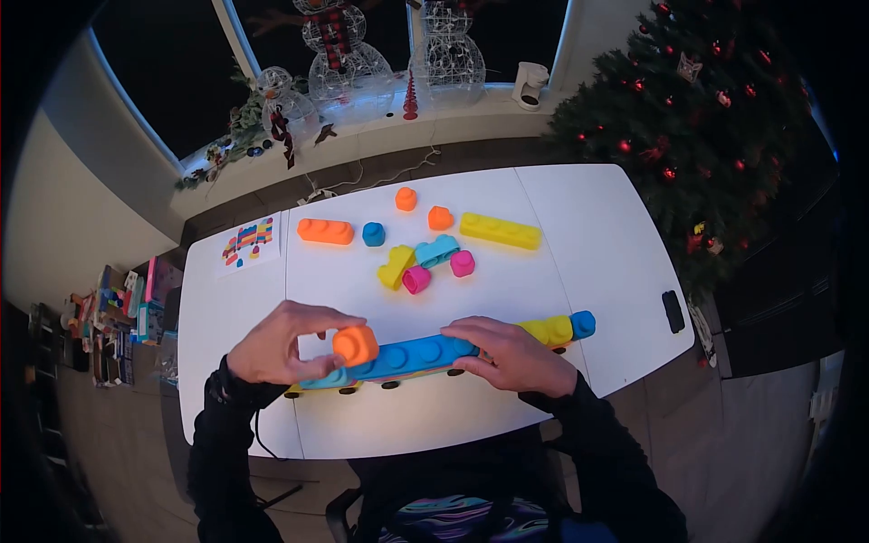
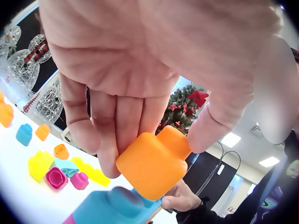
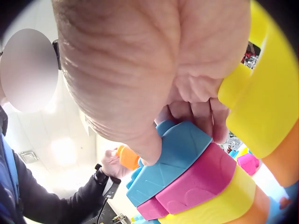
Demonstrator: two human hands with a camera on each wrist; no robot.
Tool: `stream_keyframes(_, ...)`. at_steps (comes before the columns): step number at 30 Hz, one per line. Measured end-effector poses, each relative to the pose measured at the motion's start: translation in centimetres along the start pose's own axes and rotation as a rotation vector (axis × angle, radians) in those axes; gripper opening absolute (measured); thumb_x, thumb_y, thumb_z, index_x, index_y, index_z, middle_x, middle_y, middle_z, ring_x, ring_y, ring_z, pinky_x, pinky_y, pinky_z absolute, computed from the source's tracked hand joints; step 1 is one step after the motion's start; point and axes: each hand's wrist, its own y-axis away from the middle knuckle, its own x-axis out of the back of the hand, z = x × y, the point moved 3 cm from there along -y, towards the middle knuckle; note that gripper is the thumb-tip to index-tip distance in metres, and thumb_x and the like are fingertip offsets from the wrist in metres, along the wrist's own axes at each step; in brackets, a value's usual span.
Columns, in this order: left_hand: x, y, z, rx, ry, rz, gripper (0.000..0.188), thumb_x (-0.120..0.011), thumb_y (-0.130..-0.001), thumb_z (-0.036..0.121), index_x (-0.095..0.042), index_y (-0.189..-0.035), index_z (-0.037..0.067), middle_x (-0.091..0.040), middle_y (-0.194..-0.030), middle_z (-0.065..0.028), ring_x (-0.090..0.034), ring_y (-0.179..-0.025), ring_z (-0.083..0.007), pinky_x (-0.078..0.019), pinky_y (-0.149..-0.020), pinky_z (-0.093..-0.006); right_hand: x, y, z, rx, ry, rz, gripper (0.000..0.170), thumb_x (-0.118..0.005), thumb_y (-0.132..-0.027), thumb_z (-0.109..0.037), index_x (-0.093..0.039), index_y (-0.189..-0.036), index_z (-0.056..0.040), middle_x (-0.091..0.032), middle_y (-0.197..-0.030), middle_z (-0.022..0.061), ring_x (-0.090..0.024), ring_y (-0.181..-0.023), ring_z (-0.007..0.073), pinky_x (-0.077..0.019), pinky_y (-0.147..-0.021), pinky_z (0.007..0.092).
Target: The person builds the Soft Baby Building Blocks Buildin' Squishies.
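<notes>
My left hand (image 1: pixel 276 346) pinches an orange single-stud toy block (image 2: pixel 150 167) between thumb and fingertips. It is held tilted, close over the left end of a long stacked row of blocks on small black wheels. Light blue (image 1: pixel 319 380) shows beneath that hand. Along the top lies a long blue block (image 1: pixel 398 358), its right part gripped by my right hand (image 1: pixel 520 357), thumb on the near side and fingers behind. Below it in the right wrist view are pink (image 3: pixel 198 179) and yellow (image 3: pixel 224 198) layers. Yellow blocks (image 1: pixel 548 331) and a small blue block (image 1: pixel 583 323) form the right end.
Farther back on the white table (image 1: pixel 335 425) lie an orange bar (image 1: pixel 325 232), a long yellow bar (image 1: pixel 500 231) and several smaller loose blocks. A printed picture sheet (image 1: pixel 249 244) is at the left, a black object (image 1: pixel 673 311) near the right edge.
</notes>
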Motion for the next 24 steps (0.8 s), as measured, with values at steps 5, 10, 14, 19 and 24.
stream_keyframes(5,-2.4,1.2,0.7,0.035,-0.038,-0.065,0.064,-0.073,-0.086,0.021,-0.078,-0.147,0.002,-0.084,-0.12,-0.0235,-0.082,-0.106,-0.0413,-0.0634,-0.109,-0.0465,0.0,0.0,0.0,-0.007,-0.012,-0.013,0.051,-0.081,-0.109,-0.022,-0.066,-0.153,-0.0025,-0.073,-0.145,0.0199,-0.073,-0.129,0.0397,-0.0612,-0.109,0.0458)
stream_keyframes(10,-2.3,1.5,1.6,0.083,-0.05,-0.046,0.062,-0.064,-0.091,0.017,-0.073,-0.149,0.0,-0.082,-0.124,-0.0258,-0.081,-0.11,-0.0446,-0.0624,-0.111,-0.0493,0.0,0.1,0.0,-0.023,-0.008,-0.008,0.051,-0.081,-0.109,-0.022,-0.066,-0.153,-0.0027,-0.073,-0.145,0.0203,-0.074,-0.128,0.0398,-0.0615,-0.108,0.0455)
stream_keyframes(14,-3.7,2.0,2.1,0.118,-0.001,-0.011,0.06,-0.058,-0.093,0.014,-0.069,-0.151,-0.002,-0.079,-0.131,-0.0282,-0.078,-0.118,-0.0482,-0.0613,-0.112,-0.0516,-0.2,0.2,0.2,-0.014,0.007,0.0,0.051,-0.081,-0.109,-0.022,-0.066,-0.154,-0.0028,-0.072,-0.145,0.0202,-0.074,-0.127,0.0398,-0.0619,-0.107,0.0452)
stream_keyframes(19,-4.6,2.5,2.4,0.142,-0.079,0.13,0.061,-0.057,-0.093,0.012,-0.069,-0.152,-0.001,-0.077,-0.135,-0.0281,-0.077,-0.119,-0.0494,-0.0608,-0.114,-0.0524,0.1,0.1,-0.3,-0.014,0.002,-0.013,0.051,-0.081,-0.109,-0.022,-0.065,-0.154,-0.0028,-0.072,-0.145,0.0201,-0.074,-0.127,0.0399,-0.062,-0.107,0.045)
stream_keyframes(24,-4.5,2.7,1.9,0.121,-0.095,0.12,0.063,-0.056,-0.093,0.011,-0.068,-0.154,-0.001,-0.077,-0.138,-0.0265,-0.077,-0.12,-0.0492,-0.061,-0.115,-0.0518,0.0,0.1,0.0,-0.009,0.016,-0.01,0.052,-0.082,-0.108,-0.019,-0.066,-0.155,-0.0033,-0.073,-0.145,0.0198,-0.075,-0.129,0.0381,-0.0637,-0.105,0.044)
